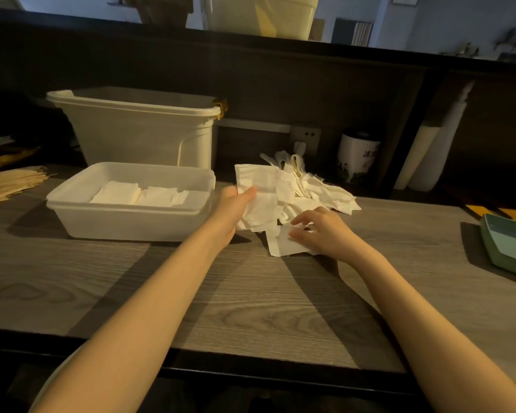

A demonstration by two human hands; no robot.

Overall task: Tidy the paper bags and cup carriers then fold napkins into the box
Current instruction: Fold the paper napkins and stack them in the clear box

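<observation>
A loose heap of white napkins (319,190) lies on the wooden counter, right of a shallow translucent box (125,222). Folded napkins (137,195) lie flat inside that box. My left hand (236,204) pinches one unfolded napkin (262,186) by its left edge and holds it up over the heap. My right hand (319,228) rests with spread fingers on another napkin (283,242) that lies flat on the counter in front of the heap.
A tall white tub (137,126) stands behind the box. Brown paper bags (12,183) lie at the far left. A white canister (356,156) and paper rolls (429,156) stand at the back right. A green tray (507,245) sits at the right edge.
</observation>
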